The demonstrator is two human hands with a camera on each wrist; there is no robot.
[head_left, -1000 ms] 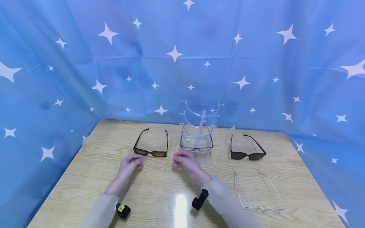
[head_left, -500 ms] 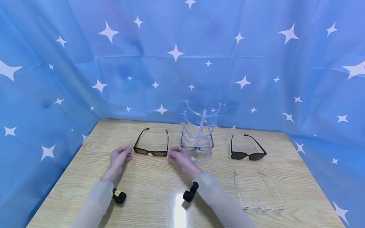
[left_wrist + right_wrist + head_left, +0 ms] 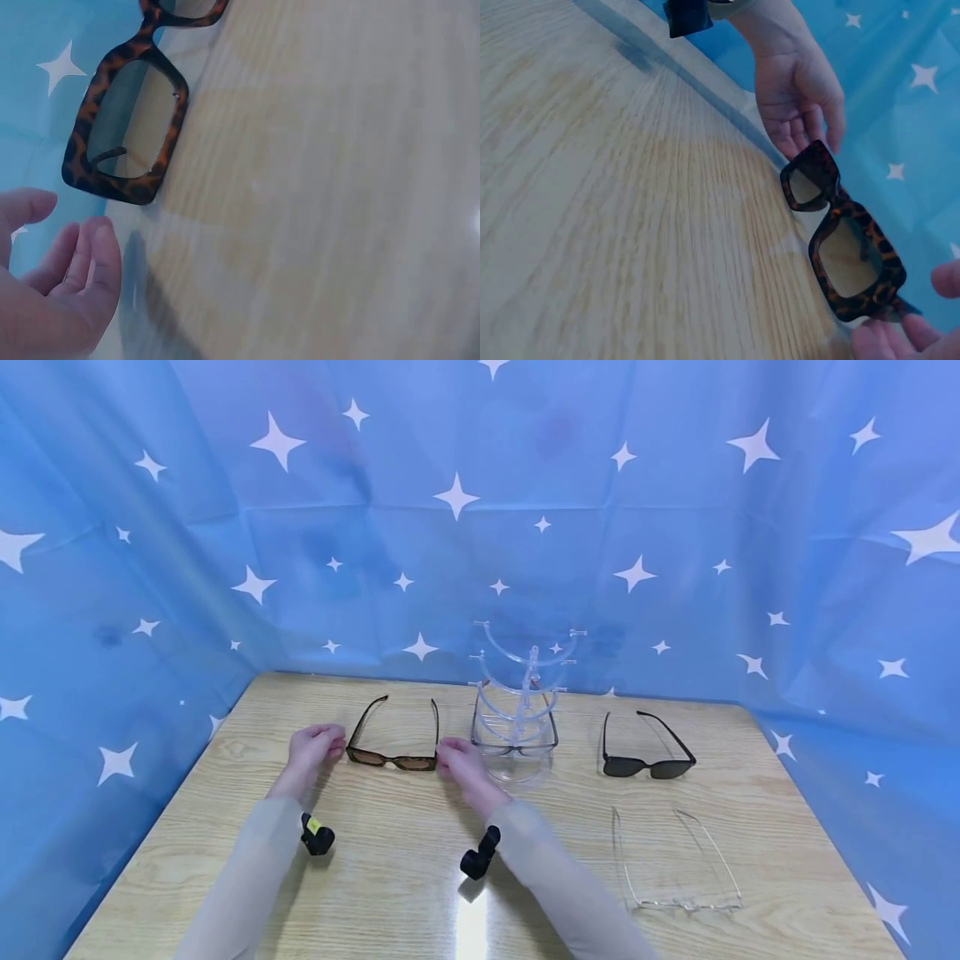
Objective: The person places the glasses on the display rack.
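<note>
Tortoiseshell sunglasses [image 3: 392, 762] with brown lenses stand on the table, temples unfolded and pointing away from me. My left hand [image 3: 313, 748] is just beside their left corner; in the left wrist view a gap shows between its relaxed fingers [image 3: 94, 255] and the frame [image 3: 161, 169]. At the right corner is my right hand [image 3: 462, 765]. In the right wrist view its thumb [image 3: 946, 278] stands apart from its fingers [image 3: 885, 341], which lie close under the frame's corner; whether they touch it I cannot tell.
A clear display rack [image 3: 522, 714] with curved arms stands right of my right hand, dark-rimmed glasses [image 3: 517, 749] around its base. Black sunglasses [image 3: 649, 768] lie farther right, and thin clear-framed glasses [image 3: 686, 906] nearer the front. A starry blue curtain [image 3: 420, 568] backs the table.
Both hands have moved forward and left from in front of the tortoiseshell sunglasses, and now flank their two corners. The sunglasses stay where they were.
</note>
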